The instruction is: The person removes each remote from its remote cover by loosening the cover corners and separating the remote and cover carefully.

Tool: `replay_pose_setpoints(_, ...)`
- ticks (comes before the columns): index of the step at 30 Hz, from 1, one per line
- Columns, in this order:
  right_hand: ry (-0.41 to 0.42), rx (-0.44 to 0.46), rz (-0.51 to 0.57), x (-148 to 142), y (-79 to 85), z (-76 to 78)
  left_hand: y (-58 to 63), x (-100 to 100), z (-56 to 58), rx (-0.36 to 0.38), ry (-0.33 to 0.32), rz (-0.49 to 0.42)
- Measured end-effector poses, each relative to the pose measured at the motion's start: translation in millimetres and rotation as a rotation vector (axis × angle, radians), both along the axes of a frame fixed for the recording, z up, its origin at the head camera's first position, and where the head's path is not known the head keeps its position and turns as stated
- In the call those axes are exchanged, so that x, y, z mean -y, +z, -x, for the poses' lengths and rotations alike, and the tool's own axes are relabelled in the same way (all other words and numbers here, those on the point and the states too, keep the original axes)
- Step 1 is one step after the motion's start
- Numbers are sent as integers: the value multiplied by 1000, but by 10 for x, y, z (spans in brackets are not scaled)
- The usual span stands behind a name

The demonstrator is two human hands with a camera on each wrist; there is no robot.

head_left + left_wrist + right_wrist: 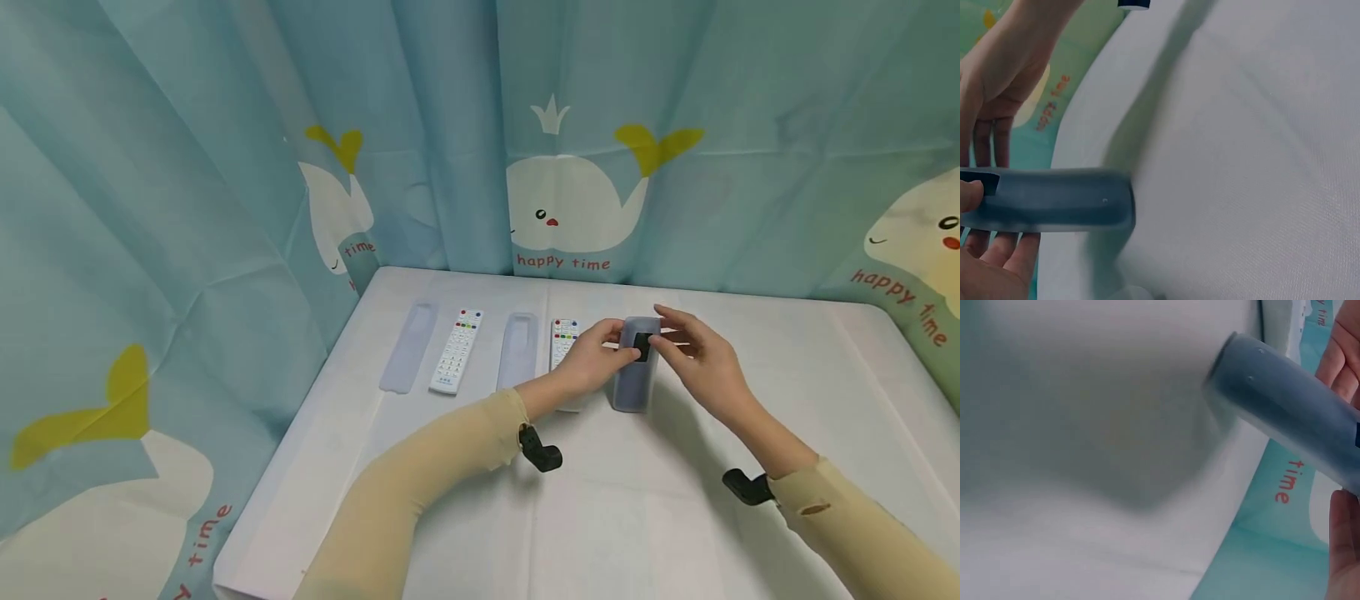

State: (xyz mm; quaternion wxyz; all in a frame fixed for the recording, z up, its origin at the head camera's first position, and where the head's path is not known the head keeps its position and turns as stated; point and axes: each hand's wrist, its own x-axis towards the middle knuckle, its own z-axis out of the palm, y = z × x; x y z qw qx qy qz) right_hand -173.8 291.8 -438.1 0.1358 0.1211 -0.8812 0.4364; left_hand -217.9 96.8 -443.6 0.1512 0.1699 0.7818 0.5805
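Both hands hold a dark grey-blue remote control (633, 388) in a translucent cover, raised over the table with a black rectangle on the side facing me. My left hand (595, 357) grips its left edge, thumb on the front and fingers behind. On the opposite edge, my right hand (703, 365) pinches it near the black rectangle. In the left wrist view the covered remote (1066, 200) lies across the fingers, its lower end free. A white remote (564, 330) with coloured buttons lies partly hidden behind my left hand.
On the white table (787, 375), left of my hands, lie another white remote (456, 352) and two translucent covers, one at the far left (408, 348) and one nearer (517, 350). A blue whale-print curtain (450, 167) hangs along the back and left edges.
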Motion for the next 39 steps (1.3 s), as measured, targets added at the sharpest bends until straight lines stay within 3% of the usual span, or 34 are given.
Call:
replay_pose_setpoints(7,-76,-8,18,30,52,28,-5,8,5,-9,-24,-2)
replay_pose_setpoints(19,-101,183,201,-15,89,113,-36,15,16,-3,-48,-47)
replay_pose_setpoints(28,24,318,470,-141,27,249,-32,39,20,-5,-82,-48)
replay_pose_setpoints(39,17,464,402,-177,99,392,-18,63,35,-56,-150,4)
